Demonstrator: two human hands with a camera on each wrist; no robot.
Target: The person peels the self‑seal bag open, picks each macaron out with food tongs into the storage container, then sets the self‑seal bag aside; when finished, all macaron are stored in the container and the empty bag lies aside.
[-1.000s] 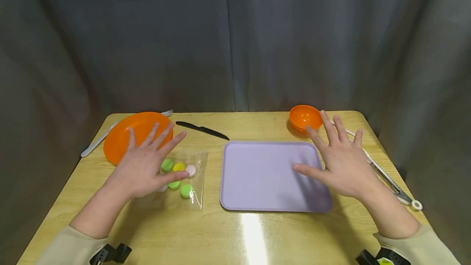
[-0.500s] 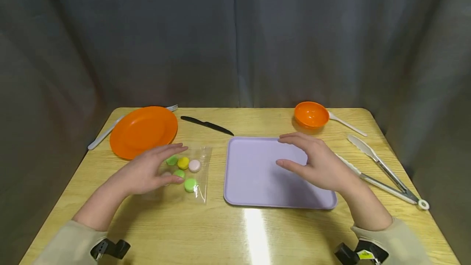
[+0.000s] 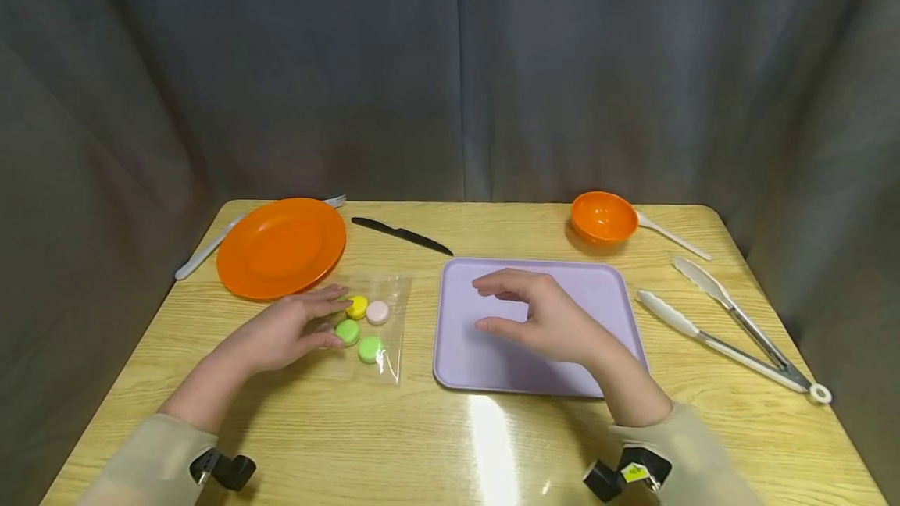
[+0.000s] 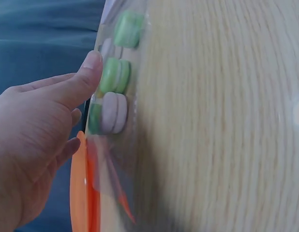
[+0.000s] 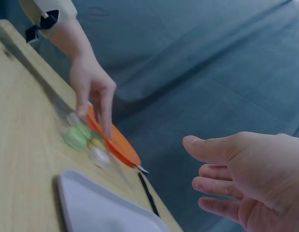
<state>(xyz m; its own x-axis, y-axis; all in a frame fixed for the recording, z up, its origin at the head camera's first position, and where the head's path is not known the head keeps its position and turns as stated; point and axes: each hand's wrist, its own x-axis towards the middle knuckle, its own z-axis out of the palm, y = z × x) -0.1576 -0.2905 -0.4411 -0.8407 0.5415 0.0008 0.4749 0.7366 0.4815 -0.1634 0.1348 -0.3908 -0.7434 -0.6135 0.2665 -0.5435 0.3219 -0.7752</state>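
A clear plastic bag (image 3: 385,328) of small macarons lies on the wooden table, left of a lilac tray (image 3: 606,293). Green macarons (image 3: 370,349), a yellow one (image 3: 357,307) and a pink one (image 3: 377,311) show through it. My left hand (image 3: 319,322) rests flat on the bag's left part, fingers straight, thumb beside a green macaron (image 4: 114,75) in the left wrist view. The right hand (image 3: 502,304) hovers over the tray's left half with loosely curled fingers and holds nothing; in the right wrist view this hand (image 5: 236,179) is up in the air.
An orange plate (image 3: 281,247) sits at the back left with a white fork (image 3: 211,247) behind it. A black knife (image 3: 402,235) lies behind the bag. At the back right are an orange bowl (image 3: 603,217) and a white spoon (image 3: 671,238). Tongs (image 3: 731,334) lie right of the tray.
My right hand has swept left across the tray and its spread fingers have curled loosely. The left hand has come down flat on the bag.
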